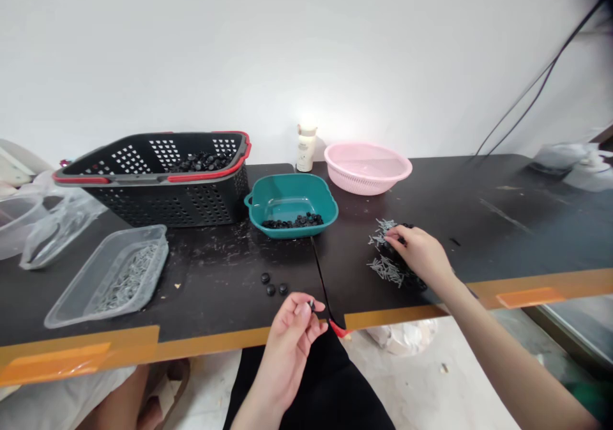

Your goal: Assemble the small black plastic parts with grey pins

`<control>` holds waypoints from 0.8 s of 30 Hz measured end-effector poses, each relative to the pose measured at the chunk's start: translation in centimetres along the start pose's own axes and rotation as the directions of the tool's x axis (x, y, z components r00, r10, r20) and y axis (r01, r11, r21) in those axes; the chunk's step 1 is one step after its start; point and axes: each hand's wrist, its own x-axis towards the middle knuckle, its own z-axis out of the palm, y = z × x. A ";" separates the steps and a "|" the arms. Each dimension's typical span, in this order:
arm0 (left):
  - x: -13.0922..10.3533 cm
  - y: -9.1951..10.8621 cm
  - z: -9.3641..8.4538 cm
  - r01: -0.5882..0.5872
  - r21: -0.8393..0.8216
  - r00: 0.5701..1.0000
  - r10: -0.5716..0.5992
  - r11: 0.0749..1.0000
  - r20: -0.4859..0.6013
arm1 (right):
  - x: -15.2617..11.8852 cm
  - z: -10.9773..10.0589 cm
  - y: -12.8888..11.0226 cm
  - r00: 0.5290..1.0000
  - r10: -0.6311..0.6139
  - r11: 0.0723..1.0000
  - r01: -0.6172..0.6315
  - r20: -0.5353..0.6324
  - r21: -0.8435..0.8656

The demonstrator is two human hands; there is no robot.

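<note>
My left hand, just off the table's front edge, pinches a small black part with a pale tip showing; the fingers cover most of it. My right hand reaches down to a pile of thin grey screw-like pins and black round parts. Its fingertips are pinched together, and what lies between them is hidden. Three black round caps sit on the table, to the upper left of my left hand. Behind them stands a teal basin with many black parts in its front portion.
At the left, a black basket with red handles holds black parts, and a clear plastic tub holds grey pins. A pink basket and a cream bottle stand by the wall. Tape lines the table's front edge.
</note>
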 end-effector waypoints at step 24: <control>0.2 -0.4 -0.1 -0.008 -0.012 1.000 0.008 1.000 0.018 | -0.4 -2.9 -0.3 0.941 0.320 0.771 -0.324 0.107 0.548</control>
